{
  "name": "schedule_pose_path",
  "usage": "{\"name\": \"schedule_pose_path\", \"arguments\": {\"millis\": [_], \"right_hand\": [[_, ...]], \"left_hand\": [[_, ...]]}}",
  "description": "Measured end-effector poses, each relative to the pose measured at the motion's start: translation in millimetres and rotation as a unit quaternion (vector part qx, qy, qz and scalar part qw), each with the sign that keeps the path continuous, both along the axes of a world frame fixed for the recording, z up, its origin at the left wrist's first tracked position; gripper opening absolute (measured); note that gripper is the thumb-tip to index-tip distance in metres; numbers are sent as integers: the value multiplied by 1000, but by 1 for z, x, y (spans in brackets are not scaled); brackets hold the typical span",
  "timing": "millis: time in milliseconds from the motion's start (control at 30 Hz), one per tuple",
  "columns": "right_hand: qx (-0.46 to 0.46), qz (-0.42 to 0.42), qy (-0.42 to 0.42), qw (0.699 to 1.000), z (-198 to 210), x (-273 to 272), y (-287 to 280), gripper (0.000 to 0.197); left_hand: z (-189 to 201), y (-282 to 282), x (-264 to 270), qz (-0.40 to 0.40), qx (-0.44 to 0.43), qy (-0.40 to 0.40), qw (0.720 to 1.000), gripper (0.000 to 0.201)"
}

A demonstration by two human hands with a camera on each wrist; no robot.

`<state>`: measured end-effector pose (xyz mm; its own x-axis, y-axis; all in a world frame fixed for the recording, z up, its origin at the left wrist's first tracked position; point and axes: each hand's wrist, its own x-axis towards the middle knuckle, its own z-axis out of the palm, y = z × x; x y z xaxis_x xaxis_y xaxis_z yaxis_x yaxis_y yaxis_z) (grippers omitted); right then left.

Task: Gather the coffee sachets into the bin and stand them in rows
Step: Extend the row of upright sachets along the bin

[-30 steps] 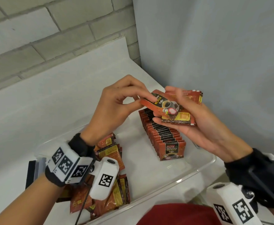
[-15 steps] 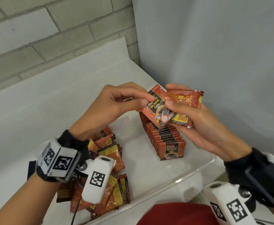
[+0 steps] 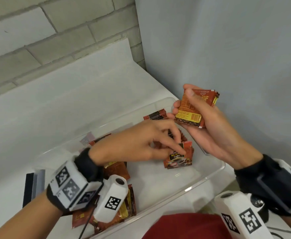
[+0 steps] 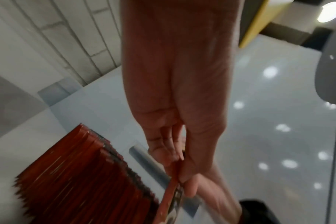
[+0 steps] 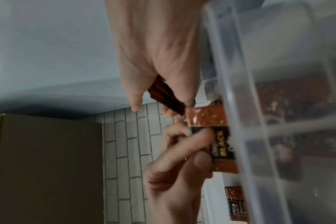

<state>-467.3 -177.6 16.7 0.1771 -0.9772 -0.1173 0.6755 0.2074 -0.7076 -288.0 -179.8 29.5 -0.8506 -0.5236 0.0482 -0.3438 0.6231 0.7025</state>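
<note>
A clear plastic bin [image 3: 208, 178] sits on the white table. A row of red-brown coffee sachets [image 3: 156, 116] stands inside along its right side, also seen in the left wrist view as a row [image 4: 77, 174]. My left hand [image 3: 180, 150] reaches into the bin and pinches one sachet [image 3: 179, 160] upright at the row's near end; the pinched sachet [image 4: 171, 192] shows edge-on. My right hand [image 3: 187, 106] hovers above the bin's right rim, gripping a small stack of sachets [image 3: 191, 111]; that stack [image 5: 167, 97] sits between thumb and fingers. Loose sachets [image 3: 118, 169] lie in the bin's left part.
A brick wall runs behind the table and a plain grey wall stands close on the right. A dark and grey block [image 3: 32, 187] lies outside the bin at the left. A red cloth [image 3: 184, 226] shows at the bottom edge. The bin's near middle floor [image 3: 158, 183] is bare.
My left hand drew one sachet off the right hand's stack and carried it down to the near end of the standing row. The right hand turned its stack and rose slightly.
</note>
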Motion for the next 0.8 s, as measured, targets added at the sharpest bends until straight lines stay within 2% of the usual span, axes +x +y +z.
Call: {"name": "schedule_pose_path", "arguments": {"millis": [367,633,800], "right_hand": [[10,5,2,1000,3,0,1,29],[12,10,7,1000,4,0,1,34],[10,13,15,1000,3,0,2,34]], "left_hand": [[-26,8,-18,-58,-117,-107,986,20],[-35,9,-22,-70,-200,-92,973,25],[-36,11,-25,-61,-257,-132,955,24]]}}
